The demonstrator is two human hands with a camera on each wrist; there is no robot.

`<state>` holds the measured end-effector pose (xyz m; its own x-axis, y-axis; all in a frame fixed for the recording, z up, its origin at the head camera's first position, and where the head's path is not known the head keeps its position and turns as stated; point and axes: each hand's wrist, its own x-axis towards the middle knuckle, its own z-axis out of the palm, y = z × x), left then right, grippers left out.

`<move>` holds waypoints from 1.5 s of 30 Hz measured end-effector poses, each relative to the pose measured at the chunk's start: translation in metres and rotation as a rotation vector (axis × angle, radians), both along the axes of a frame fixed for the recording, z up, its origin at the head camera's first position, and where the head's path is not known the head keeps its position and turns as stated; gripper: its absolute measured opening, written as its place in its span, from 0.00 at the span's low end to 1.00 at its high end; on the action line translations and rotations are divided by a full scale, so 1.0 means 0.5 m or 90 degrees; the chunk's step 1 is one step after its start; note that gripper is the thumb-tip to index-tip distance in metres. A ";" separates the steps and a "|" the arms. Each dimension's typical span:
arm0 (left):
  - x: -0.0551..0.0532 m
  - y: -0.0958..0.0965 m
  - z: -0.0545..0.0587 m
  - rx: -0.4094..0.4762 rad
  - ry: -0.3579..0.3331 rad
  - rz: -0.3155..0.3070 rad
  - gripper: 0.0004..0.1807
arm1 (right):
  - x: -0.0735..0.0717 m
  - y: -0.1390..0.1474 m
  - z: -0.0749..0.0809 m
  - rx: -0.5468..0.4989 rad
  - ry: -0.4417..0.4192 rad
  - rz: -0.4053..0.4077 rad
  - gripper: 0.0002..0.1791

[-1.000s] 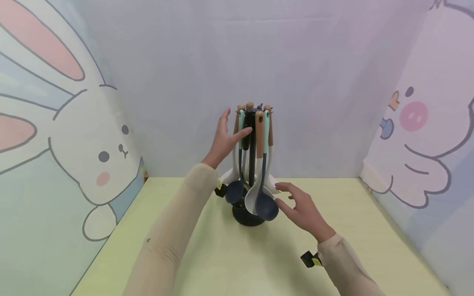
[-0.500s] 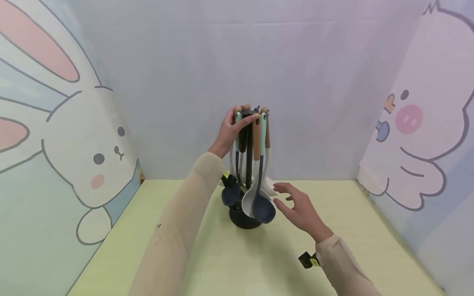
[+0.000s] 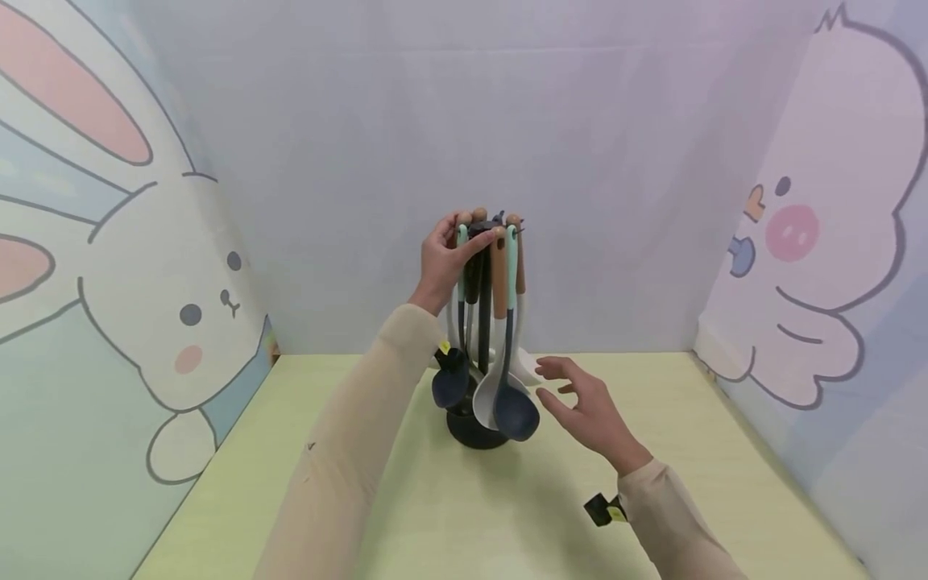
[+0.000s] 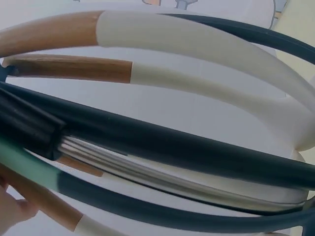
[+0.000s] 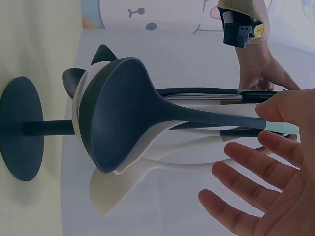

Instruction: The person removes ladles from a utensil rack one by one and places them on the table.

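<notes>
A black utensil stand (image 3: 474, 436) stands upright on the table, hung all round with kitchen tools. My left hand (image 3: 439, 264) grips the stand's top from the left, its fingers behind the handles and its thumb across the front. Facing me hang a navy ladle (image 3: 518, 414) with a mint handle and a white ladle (image 3: 486, 395) with a wooden one. A smaller navy tool (image 3: 451, 387) hangs at the left. The left wrist view shows a whisk (image 4: 147, 178) beside the black pole (image 4: 197, 142). My right hand (image 3: 589, 409) is held spread beside the navy ladle, holding nothing.
The pale yellow table (image 3: 464, 524) reaches back to a light grey wall (image 3: 362, 161). Side panels carry a cartoon rabbit (image 3: 167, 322) and a white cartoon figure (image 3: 819, 282). A small black wrist device (image 3: 600, 509) shows at my right cuff.
My left hand has moved from beside the handles to the right and closed around the top of the stand. My right hand has stayed nearly still, and the head view has shifted slightly.
</notes>
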<state>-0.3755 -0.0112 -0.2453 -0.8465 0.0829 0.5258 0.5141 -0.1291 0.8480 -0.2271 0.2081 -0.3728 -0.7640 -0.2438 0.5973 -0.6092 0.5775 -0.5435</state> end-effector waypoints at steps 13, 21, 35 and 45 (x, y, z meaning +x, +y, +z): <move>0.021 -0.001 -0.001 0.052 0.016 0.042 0.26 | 0.003 -0.003 0.008 -0.037 -0.009 -0.001 0.22; 0.056 -0.001 0.001 0.062 0.013 0.030 0.28 | -0.001 -0.011 0.009 -0.056 0.000 0.013 0.21; 0.126 -0.009 -0.004 0.069 0.010 0.053 0.28 | 0.013 -0.036 0.022 -0.075 -0.003 0.044 0.20; 0.185 -0.022 -0.006 0.073 0.018 0.054 0.28 | 0.032 -0.050 0.035 -0.071 0.025 0.095 0.22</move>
